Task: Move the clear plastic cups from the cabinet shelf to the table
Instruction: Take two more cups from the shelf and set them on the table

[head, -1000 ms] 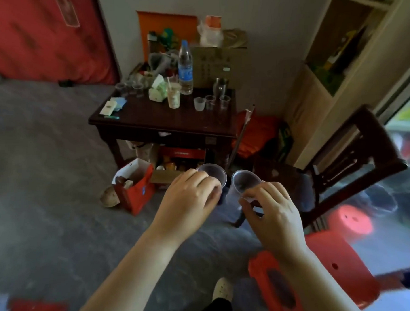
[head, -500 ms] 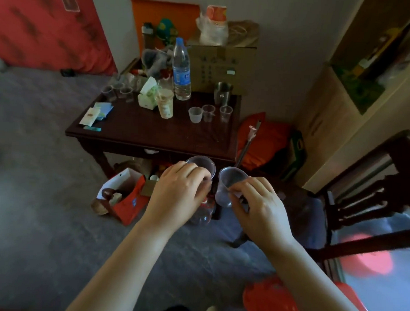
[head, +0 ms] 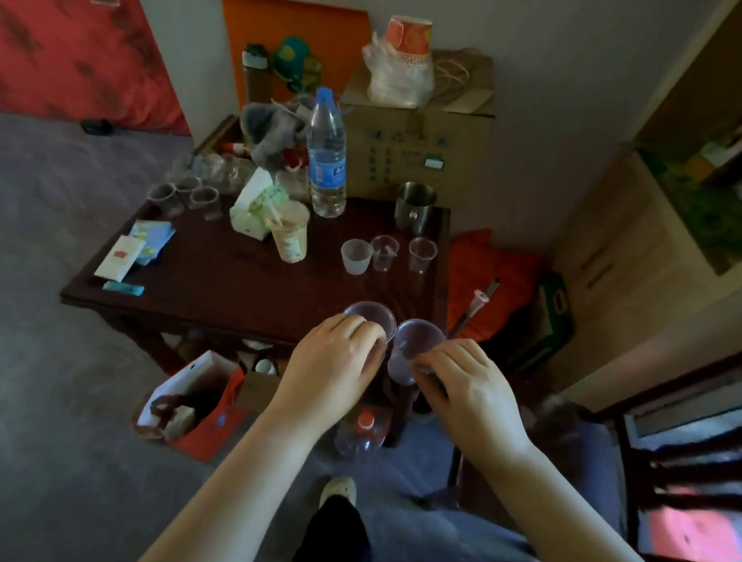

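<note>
My left hand (head: pixel 332 363) grips a clear plastic cup (head: pixel 370 316) from above and behind; only its rim shows past my fingers. My right hand (head: pixel 462 385) holds a second clear plastic cup (head: pixel 415 345) by its rim, tilted toward the first. Both cups hover at the near right edge of the dark wooden table (head: pixel 218 284). Three small clear cups (head: pixel 385 252) stand in a row on the table's right side. Several more clear cups (head: pixel 187 194) stand at its far left corner. The cabinet (head: pixel 639 256) is at the right.
On the table stand a water bottle (head: pixel 327 153), a paper drink cup (head: pixel 290 231), a steel mug (head: pixel 414 204), a tissue pack (head: pixel 254 209) and packets (head: pixel 130 251). A cardboard box (head: pixel 416 143) sits behind. A red bag (head: pixel 196 405) and bottle (head: pixel 361 436) lie underneath; a chair (head: pixel 649 467) stands right.
I have walked closer to the table, which now fills the middle of the view. Both hands have carried their cups forward to the table's near edge.
</note>
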The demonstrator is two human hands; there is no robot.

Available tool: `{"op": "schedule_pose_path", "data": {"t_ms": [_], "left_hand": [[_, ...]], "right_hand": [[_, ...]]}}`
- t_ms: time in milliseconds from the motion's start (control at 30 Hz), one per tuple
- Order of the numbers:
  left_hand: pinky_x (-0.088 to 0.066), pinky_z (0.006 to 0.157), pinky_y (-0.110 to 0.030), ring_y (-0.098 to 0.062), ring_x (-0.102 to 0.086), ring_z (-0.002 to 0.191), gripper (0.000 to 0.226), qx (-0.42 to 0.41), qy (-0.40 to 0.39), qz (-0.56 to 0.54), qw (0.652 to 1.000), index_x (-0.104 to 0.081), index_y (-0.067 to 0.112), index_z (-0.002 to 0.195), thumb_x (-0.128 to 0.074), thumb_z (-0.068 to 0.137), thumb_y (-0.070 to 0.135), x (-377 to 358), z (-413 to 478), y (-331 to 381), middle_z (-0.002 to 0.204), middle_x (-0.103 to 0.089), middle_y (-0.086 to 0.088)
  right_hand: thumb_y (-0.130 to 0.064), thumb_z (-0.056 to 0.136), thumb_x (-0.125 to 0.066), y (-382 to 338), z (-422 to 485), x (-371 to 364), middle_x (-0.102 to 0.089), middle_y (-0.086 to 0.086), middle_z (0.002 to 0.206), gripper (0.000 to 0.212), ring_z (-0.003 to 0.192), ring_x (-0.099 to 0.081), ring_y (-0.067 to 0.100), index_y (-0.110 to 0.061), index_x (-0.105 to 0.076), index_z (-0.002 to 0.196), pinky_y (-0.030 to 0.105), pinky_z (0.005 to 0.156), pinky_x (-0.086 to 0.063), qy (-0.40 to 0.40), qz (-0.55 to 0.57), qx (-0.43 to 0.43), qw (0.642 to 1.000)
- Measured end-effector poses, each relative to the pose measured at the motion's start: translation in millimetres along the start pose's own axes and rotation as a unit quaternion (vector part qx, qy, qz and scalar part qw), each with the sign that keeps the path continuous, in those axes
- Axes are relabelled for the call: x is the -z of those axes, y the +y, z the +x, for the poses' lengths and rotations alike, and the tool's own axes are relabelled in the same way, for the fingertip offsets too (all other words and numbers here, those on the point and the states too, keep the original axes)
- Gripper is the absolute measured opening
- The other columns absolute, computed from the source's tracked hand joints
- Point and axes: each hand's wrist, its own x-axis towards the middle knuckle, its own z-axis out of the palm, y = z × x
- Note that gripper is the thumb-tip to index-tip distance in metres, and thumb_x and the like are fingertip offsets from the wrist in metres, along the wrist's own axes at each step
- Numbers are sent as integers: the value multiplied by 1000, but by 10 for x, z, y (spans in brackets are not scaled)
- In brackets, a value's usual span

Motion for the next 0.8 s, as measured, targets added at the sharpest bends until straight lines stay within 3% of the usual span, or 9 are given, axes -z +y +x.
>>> {"op": "schedule_pose_path", "data": {"t_ms": [133, 233, 433, 800], "left_hand": [[-46, 62, -27, -17, -54, 79, 0, -9, -20, -32, 999, -58, 16, 83, -58, 83, 16, -149, 639, -449, 82, -60, 2], [-44, 62, -26, -17, -53, 82, 8, -13, -35, -49, 998, -57, 15, 85, -63, 81, 13, -316, 1009, -732, 85, -60, 1], [-46, 60, -25, -13, -53, 79, 6, -43, -80, -78, 993, -58, 18, 85, -62, 84, 16, -638, 1426, -1035, 82, -59, 4], [-50, 57, -29, -14, -56, 78, 5, 5, -145, -80, 986, -57, 14, 86, -62, 84, 14, -1282, 1716, -1357, 84, -60, 1]], "right_hand": [[-21, 86, -62, 333, 718, -184, -66, 2, 88, 12, 86, -58, 24, -11, -67, 91, 39, 70, -51, -19, -22, -22, 999], [-22, 86, -59, 497, 1033, -379, -65, 0, 89, 12, 87, -57, 22, -13, -65, 91, 33, 71, -49, -7, -21, -50, 998], [-5, 80, -65, 785, 1169, -677, -67, 2, 92, 17, 90, -59, 25, -10, -67, 96, 36, 75, -52, -21, -20, -118, 993], [-2, 78, -68, 1486, 1409, -1010, -68, 3, 90, 20, 88, -61, 25, -12, -67, 95, 40, 74, -51, -114, -35, -134, 984]]}}
